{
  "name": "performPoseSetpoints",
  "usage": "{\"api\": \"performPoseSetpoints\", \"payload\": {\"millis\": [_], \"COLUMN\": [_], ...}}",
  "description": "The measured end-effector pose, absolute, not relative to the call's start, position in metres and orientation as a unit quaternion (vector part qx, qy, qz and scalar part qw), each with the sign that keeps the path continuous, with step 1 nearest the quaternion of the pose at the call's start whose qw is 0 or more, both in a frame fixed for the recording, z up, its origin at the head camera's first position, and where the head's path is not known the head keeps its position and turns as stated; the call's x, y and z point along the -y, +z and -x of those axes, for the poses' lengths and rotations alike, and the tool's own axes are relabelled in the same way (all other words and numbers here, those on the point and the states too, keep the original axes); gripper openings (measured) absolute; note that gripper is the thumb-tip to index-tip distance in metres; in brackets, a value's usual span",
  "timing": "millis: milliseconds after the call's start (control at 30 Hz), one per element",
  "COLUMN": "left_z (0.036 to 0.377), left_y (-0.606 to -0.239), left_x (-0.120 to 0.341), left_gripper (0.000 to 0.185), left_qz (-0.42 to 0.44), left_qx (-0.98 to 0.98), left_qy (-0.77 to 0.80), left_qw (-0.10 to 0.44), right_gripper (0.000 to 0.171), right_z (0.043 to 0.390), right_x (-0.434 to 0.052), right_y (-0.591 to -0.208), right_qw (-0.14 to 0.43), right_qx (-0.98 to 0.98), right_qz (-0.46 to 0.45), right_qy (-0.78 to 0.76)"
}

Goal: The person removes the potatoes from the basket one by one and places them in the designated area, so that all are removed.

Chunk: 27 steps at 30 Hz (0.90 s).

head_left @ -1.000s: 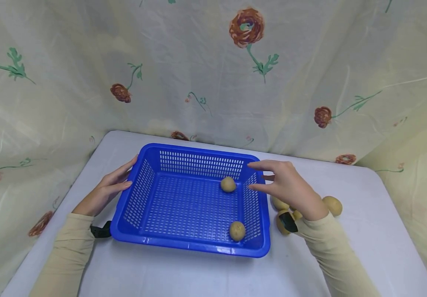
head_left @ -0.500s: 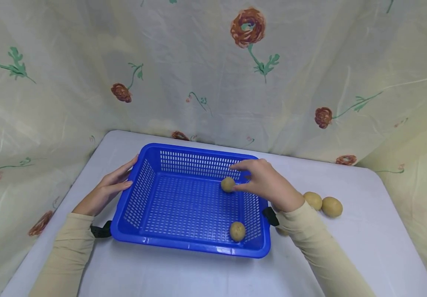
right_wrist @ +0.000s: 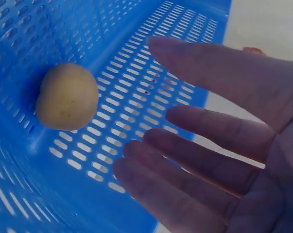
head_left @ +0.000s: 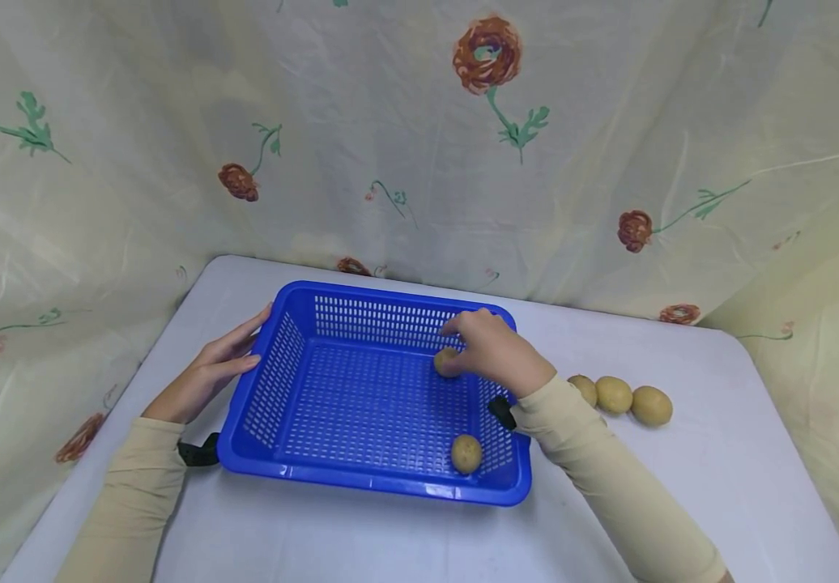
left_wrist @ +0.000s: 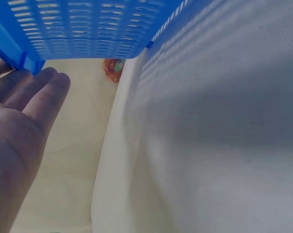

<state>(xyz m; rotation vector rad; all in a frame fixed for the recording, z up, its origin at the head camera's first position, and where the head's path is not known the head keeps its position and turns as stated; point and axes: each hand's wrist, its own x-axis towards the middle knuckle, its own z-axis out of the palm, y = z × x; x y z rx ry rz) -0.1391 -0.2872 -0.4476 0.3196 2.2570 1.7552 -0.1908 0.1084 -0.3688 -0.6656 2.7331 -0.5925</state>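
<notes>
A blue slotted basket (head_left: 390, 296) stands on the white table (head_left: 682, 494). Two small potatoes lie in it: one (head_left: 443, 363) near the far right corner, another (head_left: 466, 453) by the near right wall. My right hand (head_left: 488, 352) reaches over the right rim to the far potato. The right wrist view shows that hand (right_wrist: 209, 160) with fingers spread and the potato (right_wrist: 67, 103) just beyond them, untouched, against the basket's wall (right_wrist: 136, 97). My left hand (head_left: 208, 374) lies flat against the basket's left side, with straight fingers (left_wrist: 34, 97) under its rim (left_wrist: 88, 29).
Three more potatoes (head_left: 615, 395) lie in a row on the table right of the basket. A flowered curtain (head_left: 419, 146) hangs close behind and around the table. The table's left edge (left_wrist: 107, 160) runs just beside my left hand.
My right hand has moved left from over the basket's right rim into the basket, down to the far potato. The potatoes on the table have come into view. The left hand has not moved.
</notes>
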Motion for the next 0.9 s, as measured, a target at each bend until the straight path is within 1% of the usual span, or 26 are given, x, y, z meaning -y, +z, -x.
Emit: {"api": "performPoseSetpoints", "payload": {"millis": [133,167,267,300,400,467,567,800,900], "left_z": [0.139,0.139,0.139,0.14,0.14,0.14,0.14,0.14,0.14], "left_y": [-0.448,-0.448,-0.448,-0.448,-0.447,-0.447,-0.447,-0.447,-0.448], "left_x": [0.287,0.287,0.287,0.287,0.288,0.287,0.287,0.288,0.288], "left_gripper": [0.07,0.07,0.07,0.07,0.07,0.07,0.07,0.07,0.07], "left_qz": [-0.108,-0.108,-0.105,-0.105,-0.105,-0.106,-0.108,-0.108,-0.107], "left_qx": [-0.779,-0.78,-0.782,-0.782,-0.78,-0.779,-0.779,-0.78,-0.78], "left_qy": [0.603,0.602,0.6,0.6,0.602,0.603,0.603,0.601,0.601], "left_qw": [0.132,0.132,0.132,0.132,0.133,0.134,0.135,0.134,0.135], "right_gripper": [0.048,0.044,0.014,0.014,0.038,0.042,0.041,0.029,0.032], "right_z": [0.198,0.2,0.204,0.205,0.208,0.209,0.21,0.214,0.215], "right_x": [-0.102,-0.101,-0.097,-0.096,-0.094,-0.094,-0.095,-0.094,-0.094], "right_y": [-0.374,-0.376,-0.382,-0.384,-0.391,-0.394,-0.398,-0.401,-0.402], "right_qw": [0.118,0.12,0.136,0.142,0.156,0.156,0.156,0.169,0.167], "right_qx": [-0.95,-0.951,-0.953,-0.953,-0.951,-0.95,-0.948,-0.943,-0.94], "right_qz": [0.222,0.219,0.207,0.205,0.205,0.212,0.222,0.226,0.24], "right_qy": [-0.184,-0.181,-0.176,-0.175,-0.17,-0.168,-0.168,-0.177,-0.175]}}
